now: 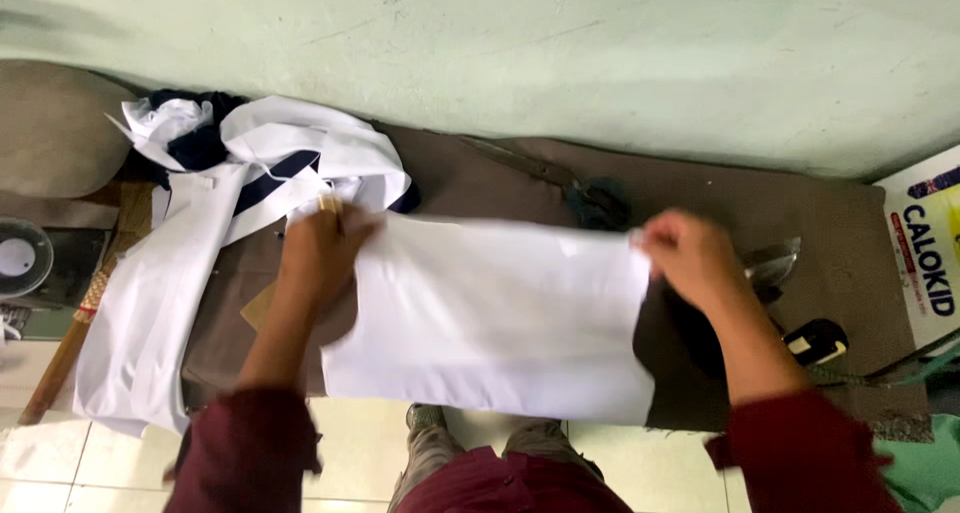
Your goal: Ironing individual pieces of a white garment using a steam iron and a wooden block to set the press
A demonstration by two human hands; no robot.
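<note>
The left hand point(318, 245) lies flat on the left edge of a white folded cloth point(490, 318), with the fingers pressed together and pushing it down on the surface point(470, 178). The right hand point(690, 258) pinches the upper right corner of the same cloth between thumb and fingers. The cloth is spread in the middle of the brown padded surface, and its lower edge reaches the near edge. At the far left corner there is a heap of white and dark blue clothes point(230, 163), which hangs over the left edge. Near the right edge, behind the right hand, stands a dark object with a metal part, perhaps an iron point(775, 265), but it is partly hidden. Along the far edge lies a dark green rag point(598, 201).
</note>
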